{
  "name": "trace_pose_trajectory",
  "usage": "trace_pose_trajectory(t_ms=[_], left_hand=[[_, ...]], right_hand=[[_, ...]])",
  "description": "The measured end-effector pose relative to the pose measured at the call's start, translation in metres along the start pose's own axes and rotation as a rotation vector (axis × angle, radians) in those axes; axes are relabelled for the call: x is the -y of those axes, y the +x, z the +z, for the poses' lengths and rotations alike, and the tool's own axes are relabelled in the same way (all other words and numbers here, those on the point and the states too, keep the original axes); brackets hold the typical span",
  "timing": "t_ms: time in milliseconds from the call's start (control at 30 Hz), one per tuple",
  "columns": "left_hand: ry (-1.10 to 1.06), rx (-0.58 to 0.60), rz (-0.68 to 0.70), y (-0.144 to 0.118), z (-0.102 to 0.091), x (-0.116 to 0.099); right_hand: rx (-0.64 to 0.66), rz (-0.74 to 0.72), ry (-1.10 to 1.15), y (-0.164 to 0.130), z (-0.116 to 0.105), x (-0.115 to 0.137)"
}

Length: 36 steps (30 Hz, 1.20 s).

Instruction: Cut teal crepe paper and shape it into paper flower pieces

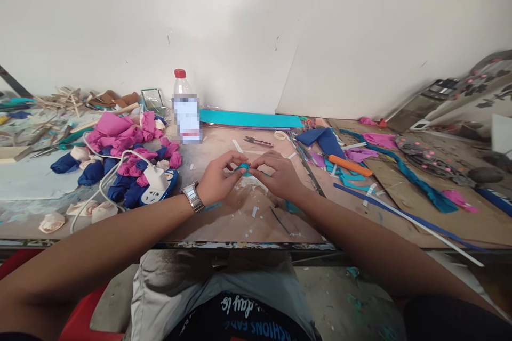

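Roses (132, 160) in pink & blue sit piled at 9 o'clock, w/ a white plug (155, 177) on a power strip beside them. Bottle (184, 109) w/ red cap stands at 11 o'clock. Left hand (218, 178) pinches a teal strip (243, 169) at the middle of the table (240, 224); right hand (278, 173) pinches its other side, fingers closed on it. Step looks like rolling the strip into a small flower. Next move prob. needs a tight, slow twist. Scissors (258, 141) lie at 12 o'clock, orange knife (350, 166) at 2 o'clock.
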<state>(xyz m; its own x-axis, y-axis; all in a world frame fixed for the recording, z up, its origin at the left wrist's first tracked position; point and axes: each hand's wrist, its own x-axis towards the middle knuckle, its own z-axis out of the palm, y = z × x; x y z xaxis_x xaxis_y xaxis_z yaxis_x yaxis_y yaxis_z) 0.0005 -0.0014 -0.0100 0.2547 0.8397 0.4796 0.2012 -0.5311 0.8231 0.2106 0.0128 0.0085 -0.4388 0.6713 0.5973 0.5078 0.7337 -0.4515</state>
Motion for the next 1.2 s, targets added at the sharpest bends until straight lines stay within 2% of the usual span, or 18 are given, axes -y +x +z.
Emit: trace_pose_trajectory(t_ms=[433,800,1200], left_hand=[[0.009,0.04,0.021,-0.0008,-0.0021,-0.005],[-0.036,0.008,0.013,0.0009,0.0004,0.0041],[-0.163,0.114,-0.032,-0.0015,0.0017,0.0011]], right_hand=[[-0.032,0.025,-0.006,-0.0003,0.0006,-0.0009],[-0.008,0.002,-0.012,0.0,0.0007,-0.0009],[-0.013,0.005,0.005,-0.0005,0.0018,-0.0024]])
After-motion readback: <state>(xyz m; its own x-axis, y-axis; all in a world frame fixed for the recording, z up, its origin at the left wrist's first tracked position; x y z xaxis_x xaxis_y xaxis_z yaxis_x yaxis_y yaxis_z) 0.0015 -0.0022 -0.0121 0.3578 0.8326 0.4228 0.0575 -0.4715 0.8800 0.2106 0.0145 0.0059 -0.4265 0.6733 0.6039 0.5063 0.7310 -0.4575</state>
